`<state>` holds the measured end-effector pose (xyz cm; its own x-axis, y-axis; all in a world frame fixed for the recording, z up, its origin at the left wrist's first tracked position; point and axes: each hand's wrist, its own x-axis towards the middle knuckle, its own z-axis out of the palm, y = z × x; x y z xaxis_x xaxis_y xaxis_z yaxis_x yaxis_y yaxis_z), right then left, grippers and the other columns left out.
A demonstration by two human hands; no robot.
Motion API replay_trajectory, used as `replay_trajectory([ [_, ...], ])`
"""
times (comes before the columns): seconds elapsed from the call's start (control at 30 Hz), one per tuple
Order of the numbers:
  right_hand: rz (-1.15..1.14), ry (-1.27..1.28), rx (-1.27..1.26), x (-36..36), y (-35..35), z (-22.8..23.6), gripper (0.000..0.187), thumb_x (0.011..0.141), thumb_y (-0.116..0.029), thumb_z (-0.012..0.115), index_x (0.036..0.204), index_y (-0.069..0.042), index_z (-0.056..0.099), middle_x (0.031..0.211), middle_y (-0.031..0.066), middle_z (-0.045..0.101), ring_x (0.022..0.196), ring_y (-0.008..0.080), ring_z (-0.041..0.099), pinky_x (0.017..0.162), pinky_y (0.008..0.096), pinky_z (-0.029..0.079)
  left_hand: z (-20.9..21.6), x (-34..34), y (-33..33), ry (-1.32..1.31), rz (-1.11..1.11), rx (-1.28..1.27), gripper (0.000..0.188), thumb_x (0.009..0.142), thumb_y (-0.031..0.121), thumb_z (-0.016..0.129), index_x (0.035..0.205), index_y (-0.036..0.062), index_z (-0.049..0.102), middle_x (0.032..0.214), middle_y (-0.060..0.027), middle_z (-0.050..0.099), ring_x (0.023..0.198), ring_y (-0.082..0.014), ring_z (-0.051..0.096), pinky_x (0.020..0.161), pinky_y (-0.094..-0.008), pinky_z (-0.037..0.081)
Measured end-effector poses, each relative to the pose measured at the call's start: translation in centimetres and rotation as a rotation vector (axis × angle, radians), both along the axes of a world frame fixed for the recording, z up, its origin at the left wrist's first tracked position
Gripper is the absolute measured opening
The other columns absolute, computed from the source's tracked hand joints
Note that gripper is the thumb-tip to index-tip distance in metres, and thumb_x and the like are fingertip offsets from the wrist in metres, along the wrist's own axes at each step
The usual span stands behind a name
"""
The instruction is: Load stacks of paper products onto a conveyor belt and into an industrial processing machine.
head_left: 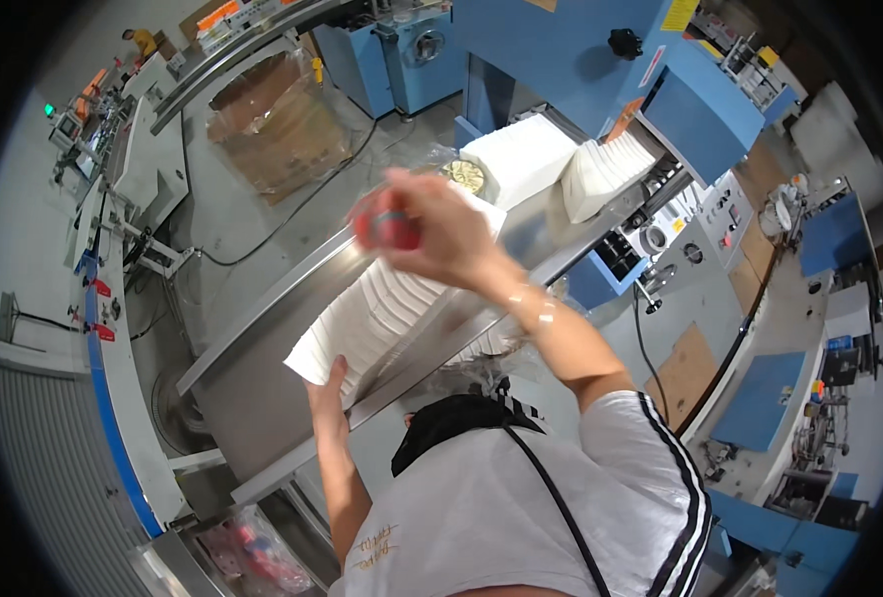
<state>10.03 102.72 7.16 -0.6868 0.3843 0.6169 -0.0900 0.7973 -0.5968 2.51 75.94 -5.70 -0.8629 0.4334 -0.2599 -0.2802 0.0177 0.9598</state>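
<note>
A long stack of folded white paper tissues point(377, 318) lies along the metal chute, its layers fanned and slightly curved. My left hand point(330, 386) is at the stack's near left end, thumb against its side; the other fingers are mostly hidden. Above the stack's far part, my right hand point(446, 234) is raised and smeared by motion. Its fingers are closed round a red object point(393, 229) with a greyish band, too blurred to name. Farther up the chute stand a white block of tissues point(521, 157) and another fanned stack point(608, 174).
The metal chute point(262, 398) has raised side rails and leads up to a blue machine point(561, 60). A round tin-like thing point(464, 176) sits beside the white block. Left of the chute stands a plastic-lined cardboard box point(277, 129), with a dark cable point(292, 214) on the floor.
</note>
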Motion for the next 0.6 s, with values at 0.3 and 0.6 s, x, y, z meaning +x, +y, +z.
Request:
replay_trajectory([
  [0.3,-0.755,-0.540,0.045,7.7,14.4,-7.7,0.073,0.066,-0.047,0.070,0.129,-0.015,0.052,0.113,0.0259,0.057,0.093,0.0473,0.060,0.077,0.0516,0.051,0.6,-0.3,0.1,-0.061,0.039,-0.106,0.082,0.085,0.021,0.070,0.148,-0.0007,0.022,0.149,-0.0135,0.033,0.136,-0.0245,0.031,0.112,-0.0340,0.022],
  [0.6,-0.315,-0.384,0.061,4.3,12.8,-8.5,0.029,0.088,-0.028,0.058,0.089,-0.001,0.068,0.083,0.0185,0.067,0.077,0.0341,0.066,0.068,0.0405,0.051,0.1,0.0,-0.2,0.000,-0.001,-0.135,0.085,0.085,0.026,0.071,0.147,-0.0034,0.021,0.148,-0.0157,0.032,0.137,-0.0256,0.030,0.113,-0.0353,0.022],
])
